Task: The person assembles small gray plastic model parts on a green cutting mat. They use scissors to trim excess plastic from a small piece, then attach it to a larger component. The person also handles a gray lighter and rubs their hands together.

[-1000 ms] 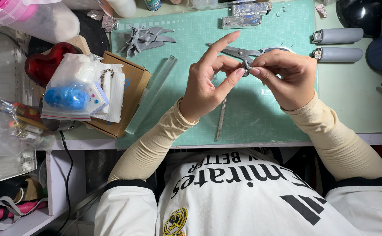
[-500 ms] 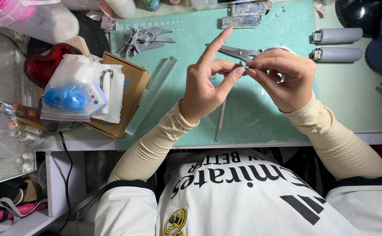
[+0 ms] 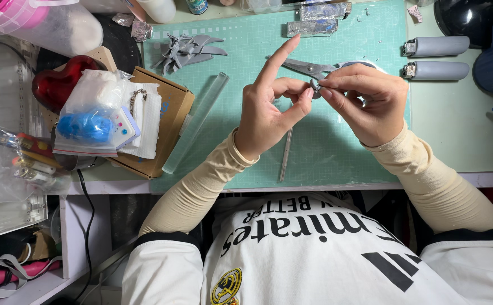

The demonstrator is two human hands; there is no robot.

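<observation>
My left hand (image 3: 266, 113) and my right hand (image 3: 368, 104) meet above a green cutting mat (image 3: 337, 152). Between their fingertips they pinch a small grey piece (image 3: 315, 86), mostly hidden by the fingers. The left index finger sticks straight up while the thumb and middle finger hold the piece. Just behind the hands, grey scissors (image 3: 300, 66) lie on the mat. A thin metal stick (image 3: 285, 153) rests on the mat below my left hand.
A clear rod (image 3: 195, 121) lies slanted at the mat's left edge beside a cardboard box (image 3: 170, 107) holding a plastic bag of blue bits (image 3: 85, 124). Grey cut shapes (image 3: 190, 49), foil-wrapped blocks (image 3: 314, 27) and two grey cylinders (image 3: 435, 59) sit further back.
The fingers have shifted slightly around the small grey piece. Both hands stay in the same place over the mat.
</observation>
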